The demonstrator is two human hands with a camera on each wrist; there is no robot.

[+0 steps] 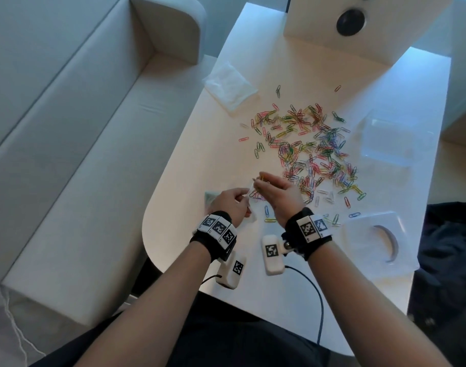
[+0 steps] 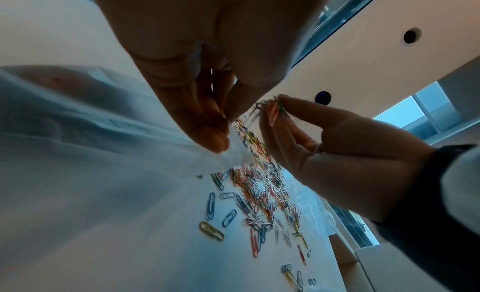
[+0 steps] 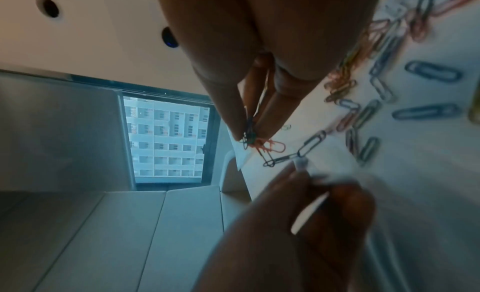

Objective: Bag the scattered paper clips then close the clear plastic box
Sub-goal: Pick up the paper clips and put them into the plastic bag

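Many coloured paper clips lie scattered over the middle of the white table. The clear plastic box stands to their right; I cannot tell how its lid sits. My left hand pinches the rim of a small clear bag near the table's front left edge. My right hand hovers just above and beside it, thumb and fingers pinching a small bunch of clips. Some of those clips dangle in a chain toward the bag's rim. The bag's inside is hidden.
A pile of spare clear bags lies at the table's far left. A white packet holding a tape roll sits front right. A white panel with dark round holes stands at the back. A pale sofa runs along the left.
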